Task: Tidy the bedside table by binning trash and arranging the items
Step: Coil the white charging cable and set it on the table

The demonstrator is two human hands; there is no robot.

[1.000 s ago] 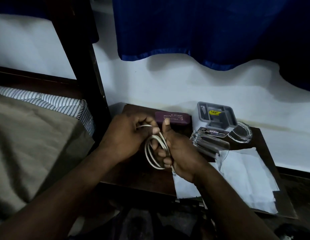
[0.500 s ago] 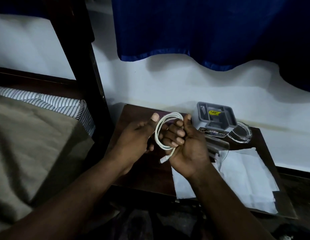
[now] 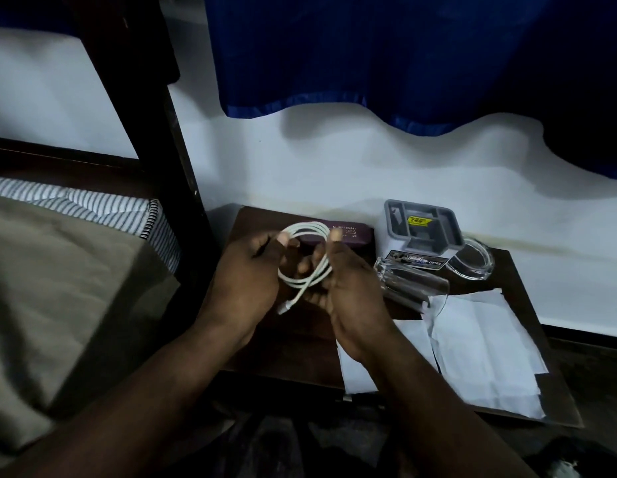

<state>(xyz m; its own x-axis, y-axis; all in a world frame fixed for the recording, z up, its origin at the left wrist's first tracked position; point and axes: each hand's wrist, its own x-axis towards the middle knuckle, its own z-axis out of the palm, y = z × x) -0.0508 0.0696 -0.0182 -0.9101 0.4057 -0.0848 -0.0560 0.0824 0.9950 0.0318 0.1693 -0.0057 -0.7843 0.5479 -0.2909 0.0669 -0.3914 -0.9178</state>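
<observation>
A coiled white cable (image 3: pixel 308 232) hangs between both hands above the dark wooden bedside table (image 3: pixel 307 336). My left hand (image 3: pixel 246 281) pinches the coil's left side with thumb and fingers. My right hand (image 3: pixel 348 288) holds the right side, thumb up against the loop. One plug end dangles below the coil. Behind the hands lies a purple case (image 3: pixel 351 234). A grey organiser tray (image 3: pixel 422 225) stands at the back. A clear glass (image 3: pixel 414 282) lies on its side, and a clear round dish (image 3: pixel 470 258) sits right of the tray. White papers (image 3: pixel 482 350) cover the table's right half.
A bed with a striped mattress (image 3: pixel 93 208) and a tan cover (image 3: pixel 58 288) sits left. A dark bedpost (image 3: pixel 151 132) rises between bed and table. Blue curtains (image 3: pixel 369 53) hang over the white wall. Dark floor clutter lies below the table's front edge.
The coil has risen and opened into a wider loop held between both hands. Both hands have shifted slightly up and apart, uncovering the purple case behind them.
</observation>
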